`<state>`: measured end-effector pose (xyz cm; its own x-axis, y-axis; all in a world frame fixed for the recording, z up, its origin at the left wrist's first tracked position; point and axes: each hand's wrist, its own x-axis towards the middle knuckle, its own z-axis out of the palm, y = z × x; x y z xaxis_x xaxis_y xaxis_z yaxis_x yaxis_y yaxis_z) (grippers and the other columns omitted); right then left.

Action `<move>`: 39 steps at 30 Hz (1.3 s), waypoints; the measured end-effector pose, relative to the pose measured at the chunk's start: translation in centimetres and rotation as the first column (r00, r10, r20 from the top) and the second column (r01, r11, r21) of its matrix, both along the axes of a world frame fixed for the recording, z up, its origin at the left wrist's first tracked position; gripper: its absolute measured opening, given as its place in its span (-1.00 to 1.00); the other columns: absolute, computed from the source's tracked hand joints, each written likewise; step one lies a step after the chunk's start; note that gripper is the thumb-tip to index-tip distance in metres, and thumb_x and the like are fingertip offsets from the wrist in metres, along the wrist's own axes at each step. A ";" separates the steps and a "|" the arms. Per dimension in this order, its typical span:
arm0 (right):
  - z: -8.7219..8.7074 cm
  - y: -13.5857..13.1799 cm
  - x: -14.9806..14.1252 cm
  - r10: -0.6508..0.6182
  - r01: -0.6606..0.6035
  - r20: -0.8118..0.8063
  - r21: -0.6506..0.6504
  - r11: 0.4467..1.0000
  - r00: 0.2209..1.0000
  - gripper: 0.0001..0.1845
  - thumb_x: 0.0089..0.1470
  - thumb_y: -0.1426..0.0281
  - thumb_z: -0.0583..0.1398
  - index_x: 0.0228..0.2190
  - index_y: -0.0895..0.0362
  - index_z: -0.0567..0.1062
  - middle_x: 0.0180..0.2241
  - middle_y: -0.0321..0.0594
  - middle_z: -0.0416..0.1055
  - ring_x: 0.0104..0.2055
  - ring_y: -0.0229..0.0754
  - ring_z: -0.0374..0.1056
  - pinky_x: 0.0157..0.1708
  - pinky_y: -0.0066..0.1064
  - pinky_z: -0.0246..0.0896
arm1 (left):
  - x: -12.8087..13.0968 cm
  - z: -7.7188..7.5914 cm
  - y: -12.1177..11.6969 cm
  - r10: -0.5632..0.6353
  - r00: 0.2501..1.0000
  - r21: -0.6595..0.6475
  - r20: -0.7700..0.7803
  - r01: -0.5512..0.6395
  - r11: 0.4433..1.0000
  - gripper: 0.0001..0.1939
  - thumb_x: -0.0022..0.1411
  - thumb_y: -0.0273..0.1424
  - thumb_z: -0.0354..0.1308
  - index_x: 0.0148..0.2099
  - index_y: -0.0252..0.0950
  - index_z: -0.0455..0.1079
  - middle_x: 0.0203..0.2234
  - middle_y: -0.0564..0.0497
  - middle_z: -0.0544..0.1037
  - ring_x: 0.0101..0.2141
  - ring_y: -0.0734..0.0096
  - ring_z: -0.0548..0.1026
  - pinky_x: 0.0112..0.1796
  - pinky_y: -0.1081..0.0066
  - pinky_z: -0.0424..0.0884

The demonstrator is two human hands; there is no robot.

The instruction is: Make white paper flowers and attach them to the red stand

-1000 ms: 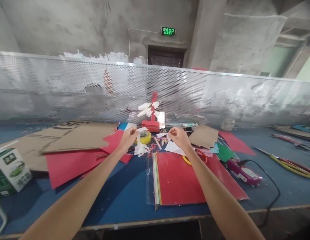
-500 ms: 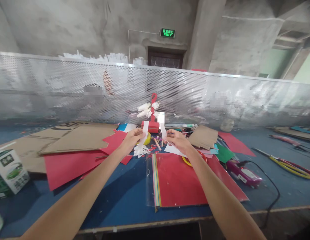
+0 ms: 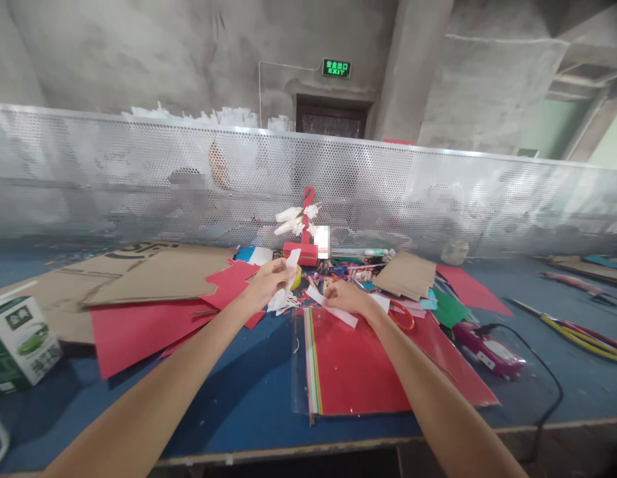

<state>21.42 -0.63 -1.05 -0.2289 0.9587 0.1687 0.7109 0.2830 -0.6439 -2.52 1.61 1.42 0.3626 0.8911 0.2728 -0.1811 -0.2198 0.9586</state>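
Note:
My left hand pinches a narrow white paper strip that stands up above a roll of yellow tape. My right hand is lower, near the blue table, with its fingers closed on another white paper strip that lies slanted over the top edge of a pack of coloured paper with a red sheet on top. White paper scraps lie between the two hands.
Red sheets and cardboard cover the left. A green-white carton stands far left. A purple glue gun with black cord lies right. A red stand with white paper shapes is at the back, before a perforated metal screen.
My right hand has dropped towards the table and moved left with its strip, which now lies over the red pack. My left hand stayed up, strip still upright.

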 end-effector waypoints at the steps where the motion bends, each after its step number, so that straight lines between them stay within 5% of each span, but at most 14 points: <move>1: 0.0 0.1 0.1 -0.029 0.027 0.042 0.053 0.998 0.999 -0.89 -0.21 0.37 0.36 -0.54 0.09 0.53 -0.54 -0.27 0.48 -0.47 -0.18 0.36 -0.47 -0.43 0.12 | 0.1 0.1 -0.1 -0.003 1.000 -0.004 0.001 0.003 1.000 -0.73 0.02 -0.29 0.34 -0.28 -0.33 0.40 -0.39 0.01 0.51 -0.41 0.49 0.44 -0.38 0.48 0.32; 5: 0.9 -0.5 0.2 -0.095 0.085 0.041 0.201 0.976 0.995 -0.65 -0.15 0.17 0.35 -0.33 0.10 0.53 -0.39 -0.20 0.48 -0.37 -0.15 0.38 -0.37 -0.39 0.18 | 0.4 0.2 -0.3 -0.014 1.000 0.006 -0.006 0.014 1.000 -0.69 0.01 -0.30 0.35 -0.21 -0.34 0.44 -0.29 -0.07 0.58 -0.34 0.40 0.50 -0.33 0.44 0.37; 9: 2.4 -1.9 -1.6 0.162 -0.132 -0.287 0.122 0.984 0.944 -0.57 0.00 0.10 0.27 -0.17 0.12 0.45 -0.29 -0.18 0.49 -0.27 -0.18 0.41 -0.26 -0.38 0.26 | 1.0 0.1 -0.9 -0.017 1.000 0.018 -0.002 0.017 1.000 -0.67 0.00 -0.32 0.37 -0.20 -0.34 0.44 -0.31 -0.07 0.59 -0.35 0.39 0.51 -0.33 0.43 0.38; 12: 2.8 -2.6 -3.3 0.231 -0.211 -0.484 0.096 0.973 0.844 -0.60 0.00 0.13 0.27 -0.19 0.13 0.45 -0.30 -0.19 0.50 -0.26 -0.19 0.42 -0.24 -0.40 0.28 | 1.5 0.0 -1.4 -0.018 1.000 0.029 0.014 0.018 0.999 -0.69 -0.02 -0.32 0.38 -0.25 -0.35 0.43 -0.36 -0.03 0.56 -0.35 0.38 0.51 -0.28 0.40 0.41; 16: 2.3 -2.4 -4.2 0.176 -0.150 -0.585 0.093 0.984 0.792 -0.66 -0.07 0.18 0.32 -0.31 0.16 0.48 -0.39 -0.22 0.50 -0.34 -0.22 0.40 -0.29 -0.41 0.27 | 1.9 -0.1 -1.8 -0.013 1.000 0.025 0.003 0.013 1.000 -0.64 -0.06 -0.31 0.40 -0.24 -0.35 0.42 -0.37 0.00 0.54 -0.33 0.38 0.49 -0.26 0.41 0.41; 23: 2.5 -1.9 -3.2 0.104 -0.066 -0.622 0.083 0.994 0.776 -0.73 -0.12 0.23 0.33 -0.41 0.17 0.49 -0.44 -0.24 0.47 -0.41 -0.23 0.37 -0.34 -0.39 0.28 | 1.7 -0.1 -1.1 0.045 0.994 0.122 -0.096 -0.033 0.992 -0.64 -0.06 -0.30 0.38 -0.23 -0.33 0.39 -0.36 0.02 0.52 -0.39 0.44 0.46 -0.36 0.45 0.37; 29: 3.0 -2.0 -2.7 0.106 -0.035 -0.536 0.141 0.989 0.837 -0.77 -0.09 0.28 0.30 -0.40 0.18 0.50 -0.39 -0.20 0.48 -0.36 -0.22 0.37 -0.31 -0.38 0.28 | 0.9 0.2 -0.2 0.118 0.968 0.251 -0.221 -0.060 0.966 -0.68 0.01 -0.32 0.27 -0.16 -0.30 0.36 -0.40 0.04 0.51 -0.43 0.42 0.47 -0.38 0.43 0.36; 39: 2.6 -2.0 -2.6 0.201 -0.161 -0.396 0.131 0.978 0.896 -0.77 -0.09 0.32 0.32 -0.38 0.21 0.51 -0.41 -0.20 0.49 -0.38 -0.23 0.37 -0.32 -0.41 0.23 | -0.1 0.8 0.0 0.305 0.862 0.507 -0.405 -0.066 0.859 -0.82 0.15 -0.35 0.07 -0.20 -0.28 0.39 -0.34 0.00 0.53 -0.32 0.30 0.49 -0.27 0.35 0.39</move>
